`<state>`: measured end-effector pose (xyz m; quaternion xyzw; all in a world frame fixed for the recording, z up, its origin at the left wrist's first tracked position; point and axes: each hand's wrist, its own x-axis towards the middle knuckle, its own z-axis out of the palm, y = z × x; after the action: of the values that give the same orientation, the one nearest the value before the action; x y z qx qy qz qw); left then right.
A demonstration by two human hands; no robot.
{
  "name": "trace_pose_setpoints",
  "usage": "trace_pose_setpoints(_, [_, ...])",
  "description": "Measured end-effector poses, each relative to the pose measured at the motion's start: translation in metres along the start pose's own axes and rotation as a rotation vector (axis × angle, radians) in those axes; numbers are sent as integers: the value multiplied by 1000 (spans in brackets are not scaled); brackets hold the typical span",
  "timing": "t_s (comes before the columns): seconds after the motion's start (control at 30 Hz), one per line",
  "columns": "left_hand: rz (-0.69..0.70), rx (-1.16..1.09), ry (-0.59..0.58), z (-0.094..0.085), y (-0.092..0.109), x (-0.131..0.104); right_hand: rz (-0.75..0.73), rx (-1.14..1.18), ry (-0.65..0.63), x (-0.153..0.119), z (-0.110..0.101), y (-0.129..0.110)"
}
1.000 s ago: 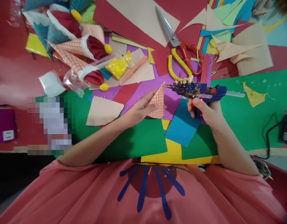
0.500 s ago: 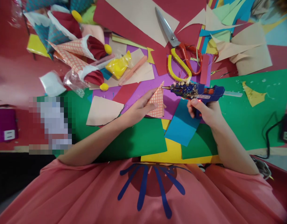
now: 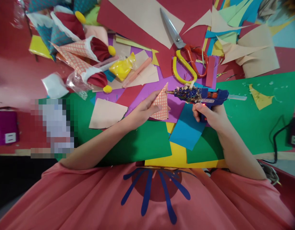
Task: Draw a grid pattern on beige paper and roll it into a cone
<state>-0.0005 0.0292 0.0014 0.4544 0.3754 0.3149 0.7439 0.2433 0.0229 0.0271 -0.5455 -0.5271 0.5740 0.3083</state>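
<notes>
My left hand (image 3: 144,110) is closed on a small checked paper cone (image 3: 163,103), orange and cream, its point upward. My right hand (image 3: 210,116) wraps round the grip of a blue hot glue gun (image 3: 202,95) whose red light is lit. Bits of debris crust the gun's front, and a clear glue stick (image 3: 237,97) pokes out of its back. The gun's nozzle is at the cone's upper right edge; whether it touches I cannot tell. Under the gun lies a blue paper piece (image 3: 187,127). A cream paper piece (image 3: 107,114) rests left of the cone.
Large scissors (image 3: 178,41) with yellow and red handles lie beyond the gun. Finished-looking checked cones (image 3: 75,51) with white rims and yellow tips are piled at upper left. Paper scraps (image 3: 243,48) cover the upper right. Green sheets (image 3: 236,137) lie beneath my arms.
The glue gun has shifted slightly left, its nozzle a little further along the cone's edge. My left hand and the cone have barely moved.
</notes>
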Motion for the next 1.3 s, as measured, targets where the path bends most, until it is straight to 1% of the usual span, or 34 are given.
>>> trace_pose_setpoints(0.5, [-3, 2, 23, -3, -2, 0, 14, -12, -34, -2, -1, 2])
trace_pose_setpoints(0.7, [98, 60, 86, -4, -3, 1, -7, -6, -55, -2, -1, 0])
trace_pose_setpoints(0.8, [117, 73, 90, -3, -3, 1, 1, -16, -62, -3, -1, -1])
trace_pose_setpoints(0.97, [97, 74, 88, -3, 0, 1, 23, -38, -60, -2, -1, -2])
trace_pose_setpoints(1.13, [123, 83, 100, -3, 0, 1, 33, -64, -57, -2, 1, -5])
trace_pose_setpoints(1.3, [78, 33, 114, -4, 0, 1, 25, -51, -61, -2, 2, -8])
